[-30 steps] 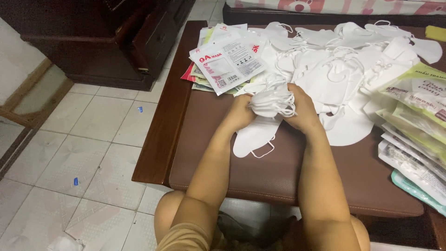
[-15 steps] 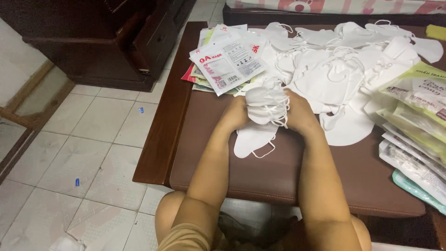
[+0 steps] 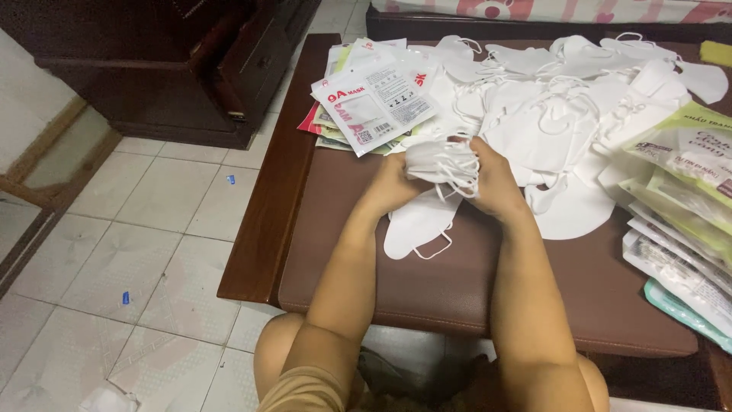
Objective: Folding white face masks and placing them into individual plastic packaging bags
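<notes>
Both my hands hold one stack of white face masks (image 3: pixel 441 162) upright above the brown padded bench (image 3: pixel 457 290). My left hand (image 3: pixel 395 183) grips the stack's left side and my right hand (image 3: pixel 496 179) grips its right side, ear loops hanging between them. A single white mask (image 3: pixel 418 225) lies flat on the bench just below my hands. A big heap of loose white masks (image 3: pixel 564 114) spreads across the bench behind the stack.
Flat mask packets (image 3: pixel 374 103) lie stacked at the bench's far left. More packets (image 3: pixel 682 214) pile along the right edge. A dark wooden cabinet (image 3: pixel 175 61) stands on the tiled floor (image 3: pixel 130 229) to the left. My knees show below the bench.
The stack in my hands has been squared up and lifted slightly; both hands have drawn a little closer together. The single mask below stays put.
</notes>
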